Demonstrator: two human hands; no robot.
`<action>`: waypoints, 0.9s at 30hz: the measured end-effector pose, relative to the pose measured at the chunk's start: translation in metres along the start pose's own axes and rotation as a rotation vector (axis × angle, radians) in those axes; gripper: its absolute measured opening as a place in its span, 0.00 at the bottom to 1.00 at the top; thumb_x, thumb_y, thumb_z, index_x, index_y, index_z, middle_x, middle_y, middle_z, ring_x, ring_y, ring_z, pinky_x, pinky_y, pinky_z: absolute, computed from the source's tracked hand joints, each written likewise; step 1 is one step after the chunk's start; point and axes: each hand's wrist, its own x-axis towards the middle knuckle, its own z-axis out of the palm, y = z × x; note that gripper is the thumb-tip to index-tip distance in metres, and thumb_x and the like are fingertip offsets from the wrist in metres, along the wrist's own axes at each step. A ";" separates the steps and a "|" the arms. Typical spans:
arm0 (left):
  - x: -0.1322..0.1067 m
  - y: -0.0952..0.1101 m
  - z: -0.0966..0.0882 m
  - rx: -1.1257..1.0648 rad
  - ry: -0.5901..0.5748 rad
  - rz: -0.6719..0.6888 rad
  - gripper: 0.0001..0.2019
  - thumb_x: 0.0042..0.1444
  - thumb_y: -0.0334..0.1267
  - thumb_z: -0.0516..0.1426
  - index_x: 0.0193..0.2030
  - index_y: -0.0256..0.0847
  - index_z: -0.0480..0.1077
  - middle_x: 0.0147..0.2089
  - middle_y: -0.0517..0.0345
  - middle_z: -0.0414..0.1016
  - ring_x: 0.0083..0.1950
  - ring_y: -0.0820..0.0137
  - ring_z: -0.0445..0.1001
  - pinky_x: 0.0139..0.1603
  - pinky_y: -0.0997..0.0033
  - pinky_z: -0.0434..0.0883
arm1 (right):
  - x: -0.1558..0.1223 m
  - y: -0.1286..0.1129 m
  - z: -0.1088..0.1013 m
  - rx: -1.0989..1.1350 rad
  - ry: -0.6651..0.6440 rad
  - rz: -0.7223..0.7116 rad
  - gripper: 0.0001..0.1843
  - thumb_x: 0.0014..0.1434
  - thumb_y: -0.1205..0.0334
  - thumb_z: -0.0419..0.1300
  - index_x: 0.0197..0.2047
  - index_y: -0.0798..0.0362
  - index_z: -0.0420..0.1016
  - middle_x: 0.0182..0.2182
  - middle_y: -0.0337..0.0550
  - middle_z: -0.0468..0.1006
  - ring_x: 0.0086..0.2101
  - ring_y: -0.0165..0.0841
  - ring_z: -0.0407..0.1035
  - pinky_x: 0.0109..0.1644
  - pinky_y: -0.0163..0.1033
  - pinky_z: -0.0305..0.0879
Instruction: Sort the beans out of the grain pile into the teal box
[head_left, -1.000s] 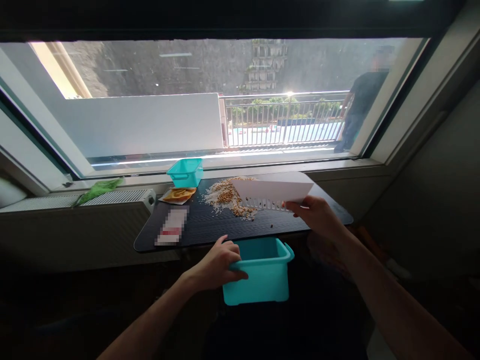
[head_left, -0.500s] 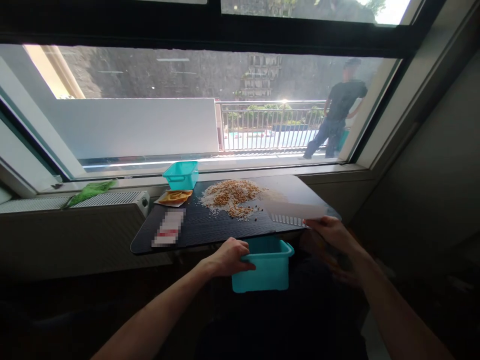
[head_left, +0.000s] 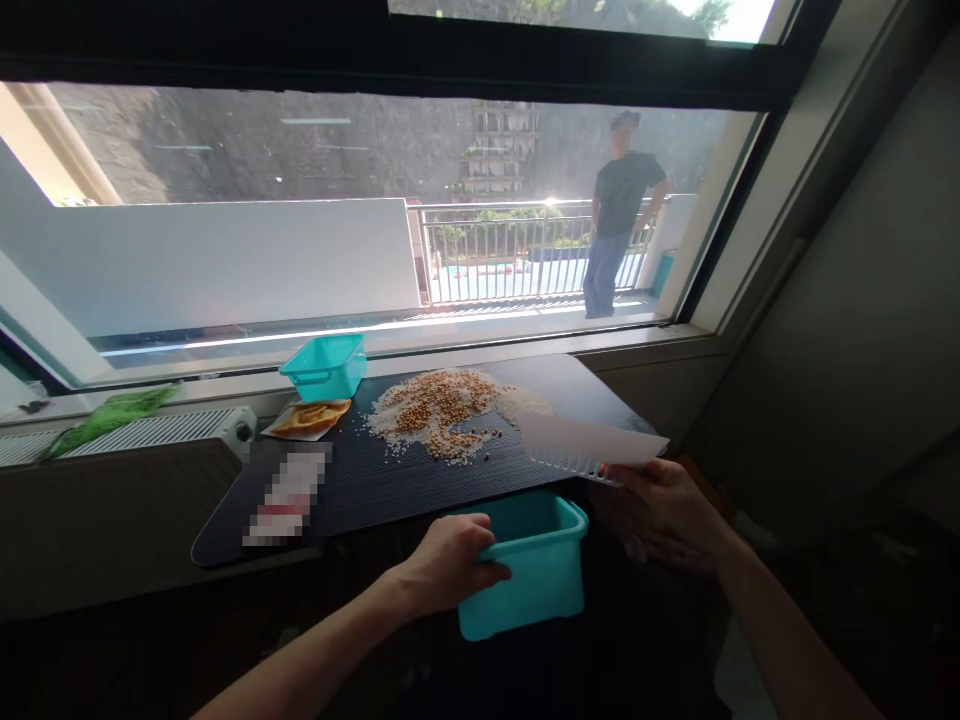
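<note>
Gathered around a dark tabletop (head_left: 360, 495) beneath a bright window, two bare hands work at the near edge, clock positions read from the tabletop's center. At 5 o'clock, the left hand (head_left: 454, 560) grasps the rim of a turquoise bin (head_left: 532, 575), thumb outside the wall, fingers hooked over the top; the bin's shadowed interior is too dark to read. At 3 o'clock, the right hand (head_left: 667, 500) pinches the right end of a white slotted sheet (head_left: 592, 440), which slants above the wood; whether it touches the surface cannot be told.

A loose heap of golden kernels (head_left: 431, 405) mixed with white grains (head_left: 521, 400) spreads at 12 o'clock, strays dotting its fringe. A turquoise basket (head_left: 330, 372) stands at 10 o'clock, just beyond a flat golden-brown bread (head_left: 313, 417) on paper. A pixelated packet (head_left: 289, 495) lies at 8 o'clock. Farther out, at 9, a green cloth (head_left: 116, 412) drapes a radiator (head_left: 214, 435). Outside, at 1 o'clock, a person (head_left: 622, 210) stands beside a railing (head_left: 517, 250).
</note>
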 end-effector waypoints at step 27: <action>-0.035 -0.011 -0.013 -0.008 0.015 -0.026 0.13 0.51 0.44 0.61 0.23 0.37 0.68 0.32 0.60 0.70 0.29 0.74 0.67 0.28 0.75 0.60 | 0.058 -0.029 0.062 -0.106 -0.167 -0.099 0.18 0.43 0.48 0.63 0.29 0.56 0.81 0.23 0.44 0.79 0.23 0.32 0.68 0.28 0.37 0.66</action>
